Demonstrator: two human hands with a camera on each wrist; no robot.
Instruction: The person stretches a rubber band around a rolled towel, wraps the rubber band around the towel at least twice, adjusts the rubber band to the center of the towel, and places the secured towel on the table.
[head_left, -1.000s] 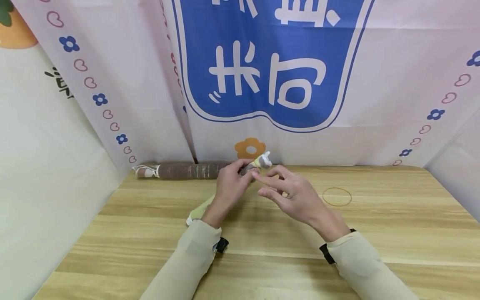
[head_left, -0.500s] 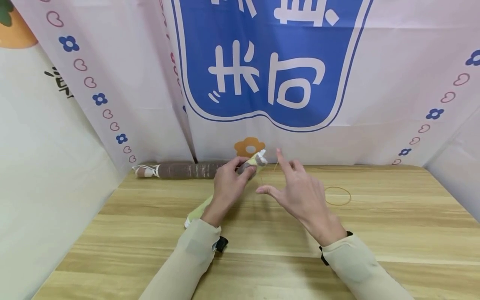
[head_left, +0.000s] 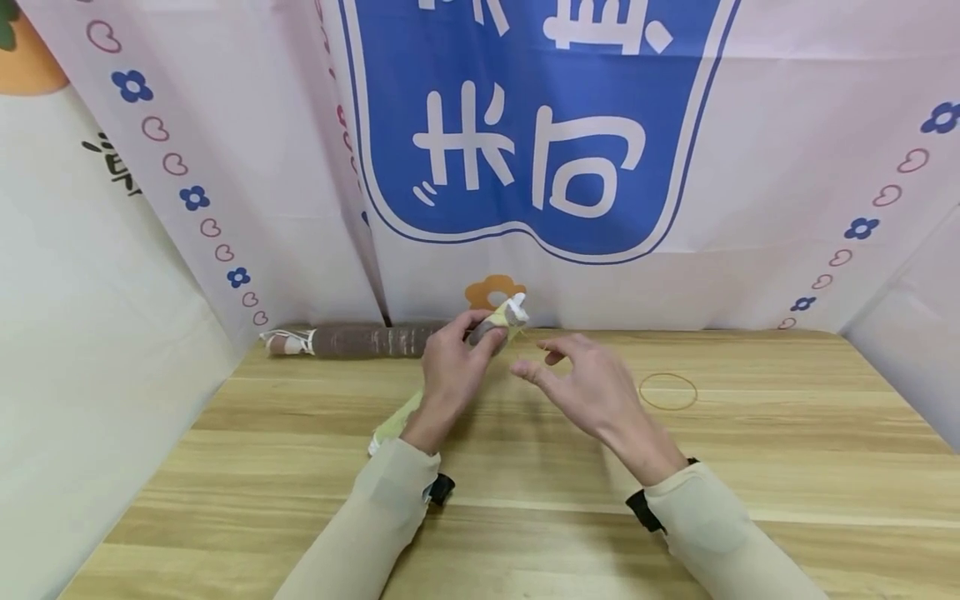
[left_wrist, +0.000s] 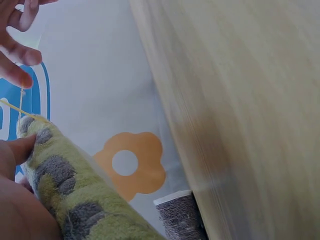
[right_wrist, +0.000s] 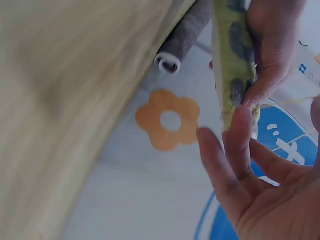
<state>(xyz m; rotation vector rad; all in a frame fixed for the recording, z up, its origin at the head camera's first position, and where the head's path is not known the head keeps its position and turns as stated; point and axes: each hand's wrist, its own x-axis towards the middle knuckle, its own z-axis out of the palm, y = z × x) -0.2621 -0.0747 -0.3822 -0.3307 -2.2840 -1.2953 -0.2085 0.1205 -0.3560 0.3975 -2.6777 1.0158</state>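
My left hand [head_left: 450,362] grips a rolled-up towel [left_wrist: 95,200], fuzzy yellow-green with grey patches, near its upper end. White edging shows at both ends of the roll, which slants up and away from the forearm. From that upper end a thin yellow rubber band [left_wrist: 12,106] stretches across to my right hand [head_left: 596,387]. Its strands run to the fingertips, which hook it with bent fingers and the thumb apart, just right of the towel. Part of the band is hidden behind the towel and fingers.
Against the back curtain lies a longer brown roll [head_left: 367,342], tied with white string at its left end. Another yellow rubber band [head_left: 669,409] lies flat on the wooden table [head_left: 525,550], right of my right hand. The printed curtain [head_left: 735,292] rises along the table's back edge.
My right hand drew back from the towel, spreading finger and thumb with the rubber band stretched; now its fingers bend in again. The left hand keeps its grip, the towel shifting slightly left.
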